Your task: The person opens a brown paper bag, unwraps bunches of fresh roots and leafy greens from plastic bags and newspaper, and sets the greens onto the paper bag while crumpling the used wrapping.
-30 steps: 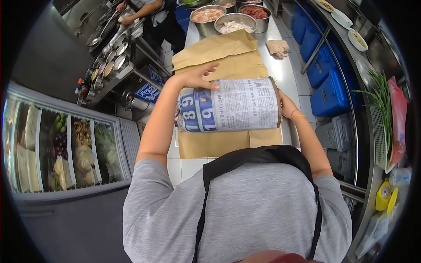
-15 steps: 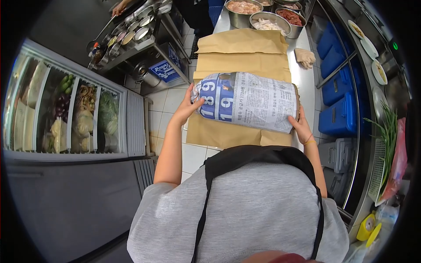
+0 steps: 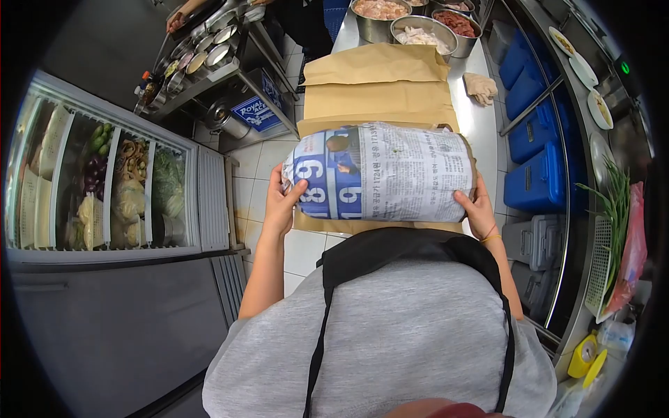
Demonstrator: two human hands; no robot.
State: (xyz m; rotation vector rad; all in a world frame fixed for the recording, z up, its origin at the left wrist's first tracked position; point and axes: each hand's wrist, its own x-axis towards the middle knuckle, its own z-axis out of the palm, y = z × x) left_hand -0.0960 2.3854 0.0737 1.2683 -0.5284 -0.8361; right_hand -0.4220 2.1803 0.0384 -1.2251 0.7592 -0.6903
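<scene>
A bulky bundle wrapped in newspaper (image 3: 404, 171) is held level in front of my chest, between both hands. My left hand (image 3: 284, 198) grips its left end, thumb on top over the blue printed part. At the other end my right hand (image 3: 477, 205) closes round the edge, the thumb pressed on the printed side. What the newspaper encloses is hidden. Beneath and beyond the bundle lies creased brown paper (image 3: 380, 94) on a steel table (image 3: 477, 70).
Metal bowls of raw meat (image 3: 421, 35) stand at the table's far end, near a beige cloth (image 3: 480, 89). To the left is a glass-topped fridge (image 3: 202, 202) of vegetables. Blue bins (image 3: 536, 181) line the right shelf. A co-worker's hand (image 3: 174, 22) shows at the far left.
The newspaper bundle has come nearer to my body, with both hands still on it. More of its upper side shows. The co-worker's hand at the far left has shifted.
</scene>
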